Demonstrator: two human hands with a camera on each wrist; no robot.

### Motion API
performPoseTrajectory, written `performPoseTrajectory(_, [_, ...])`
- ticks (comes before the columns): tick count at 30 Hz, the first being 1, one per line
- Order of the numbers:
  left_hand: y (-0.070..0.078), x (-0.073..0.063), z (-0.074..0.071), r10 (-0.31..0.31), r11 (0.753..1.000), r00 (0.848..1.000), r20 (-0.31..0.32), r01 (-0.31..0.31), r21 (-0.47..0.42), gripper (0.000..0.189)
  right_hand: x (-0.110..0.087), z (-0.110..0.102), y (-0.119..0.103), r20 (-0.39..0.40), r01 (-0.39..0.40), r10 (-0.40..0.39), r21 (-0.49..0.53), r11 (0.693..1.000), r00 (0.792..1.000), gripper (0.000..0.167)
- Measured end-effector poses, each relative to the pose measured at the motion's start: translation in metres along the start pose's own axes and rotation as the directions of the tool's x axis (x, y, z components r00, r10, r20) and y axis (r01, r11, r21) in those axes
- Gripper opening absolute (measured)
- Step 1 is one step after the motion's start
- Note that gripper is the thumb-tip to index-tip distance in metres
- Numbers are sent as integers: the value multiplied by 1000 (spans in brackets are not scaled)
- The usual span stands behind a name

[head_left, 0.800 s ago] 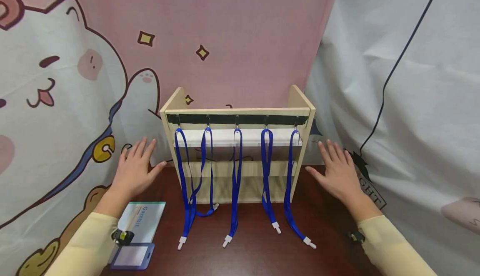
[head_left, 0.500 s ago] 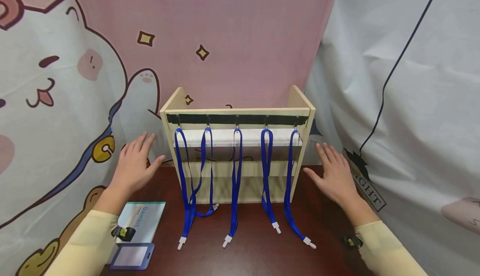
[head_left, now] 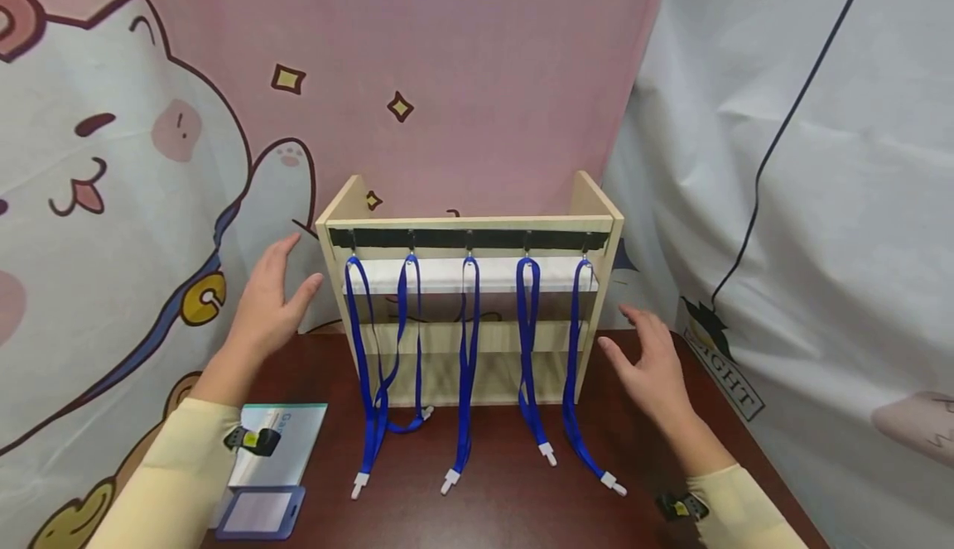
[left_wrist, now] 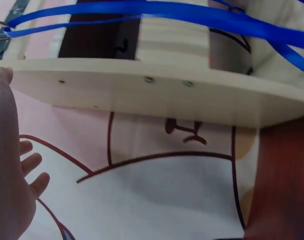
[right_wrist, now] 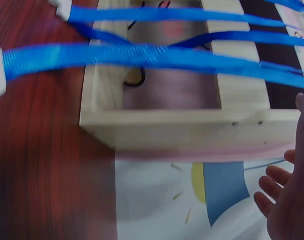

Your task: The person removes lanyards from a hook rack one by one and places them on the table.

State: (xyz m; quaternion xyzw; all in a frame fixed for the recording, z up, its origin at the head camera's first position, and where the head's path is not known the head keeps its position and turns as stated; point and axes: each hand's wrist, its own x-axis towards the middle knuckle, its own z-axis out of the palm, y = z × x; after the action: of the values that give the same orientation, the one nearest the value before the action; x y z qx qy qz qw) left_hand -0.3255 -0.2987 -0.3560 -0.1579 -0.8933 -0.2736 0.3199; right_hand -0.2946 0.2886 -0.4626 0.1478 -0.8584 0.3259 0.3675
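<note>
A light wooden rack [head_left: 596, 201] stands at the table's middle, with several blue lanyards [head_left: 466, 358] hanging from hooks on its black strip [head_left: 440, 239]. White clips [head_left: 450, 480] at the lanyards' lower ends lie on the table. My left hand [head_left: 264, 305] is raised left of the rack, thumb apart from the fingers, holding nothing. In the left wrist view its thumb overlaps the upper end of the rack's side panel [left_wrist: 141, 95]. On the other side, my right hand [head_left: 652, 371] hovers a little lower beside the right panel, also holding nothing, fingers slightly bent.
On the left of the dark red table [head_left: 507, 516] lie a pale booklet [head_left: 298, 441] and a blue-framed badge holder [head_left: 295, 503]. A printed curtain [head_left: 484, 77] hangs close behind the rack. At the right, a white cloth [head_left: 835, 226] with a black cord [head_left: 782, 139] borders the table.
My left hand has risen and turned its palm toward the rack. The right hand has come lower and slightly inward, also turning. The lanyards and rack stay as they were.
</note>
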Motion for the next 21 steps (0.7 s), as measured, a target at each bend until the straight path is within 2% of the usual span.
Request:
performPoseTrajectory(5, [12, 10, -5, -17, 992, 999, -41, 12, -123, 76, -4, 5, -18, -101, -21, 33, 117, 993, 994, 51])
performPoseTrajectory(8, [19, 18, -5, -5, 984, 998, -66, -7, -180, 74, -4, 7, -30, -135, -42, 68, 187, 982, 989, 45])
performPoseTrajectory(13, [27, 31, -4, 36, 954, 994, -107, -66, -291, 66, 2, 7, -48, -176, -63, 111, 256, 965, 978, 41])
performPoseTrajectory(18, [34, 40, -2, 79, 930, 989, -124, -118, -349, 61, 12, 12, -60, -226, -61, 141, 325, 944, 964, 39])
performPoseTrajectory(21, [41, 42, -1, 80, 921, 987, -141, -127, -368, 57, 18, 15, -70, -266, -57, 156, 347, 936, 951, 39])
